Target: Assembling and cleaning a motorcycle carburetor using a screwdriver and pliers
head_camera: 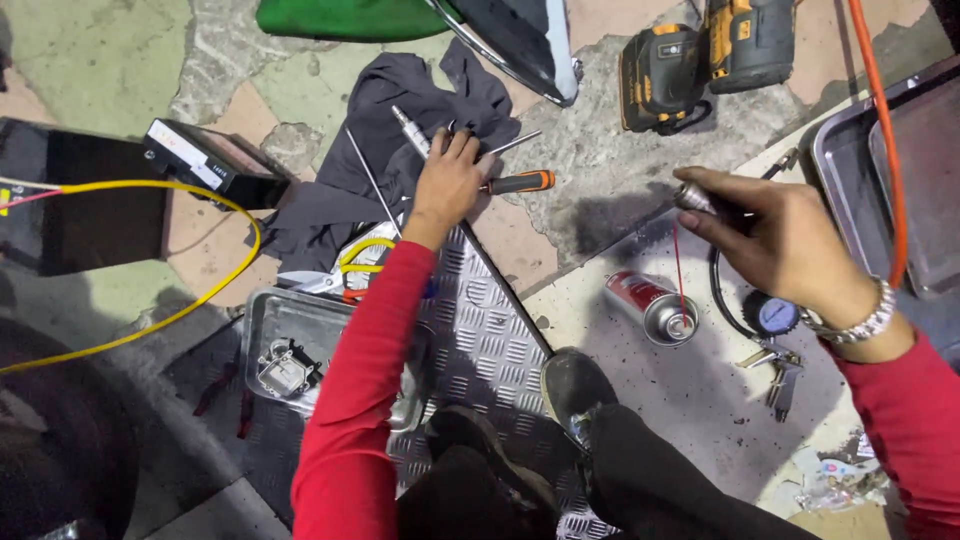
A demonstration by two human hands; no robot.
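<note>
1. Screwdriver [518, 183] with an orange and black handle lies on the floor [590, 170] at upper centre, its tip by a dark grey cloth [390, 130]; the left hand [447, 183] rests on the tools there, fingers [462, 143] spread over the cloth, touching rather than gripping, so nothing looks lifted yet.
2. Left of that, at the upper left of the frame, a black rectangular box [205, 162] with a white label strip sits beside a yellow cable [200, 300].
3. Lower left, a metal tray [262, 320] holds a small grey part [284, 368].
4. Centre right, a red spray can [648, 303] with a white label band lies on its side, a thin red straw [679, 265] rising from its nozzle.
5. Right of centre, the right hand [790, 240] pinches a small silvery cylinder [693, 197] between thumb and fingers [715, 180], held above the can.
6. Below it lies a round blue-faced gauge [775, 315].
7. Top right, a yellow and black power tool [700, 60] stands unused.
</note>
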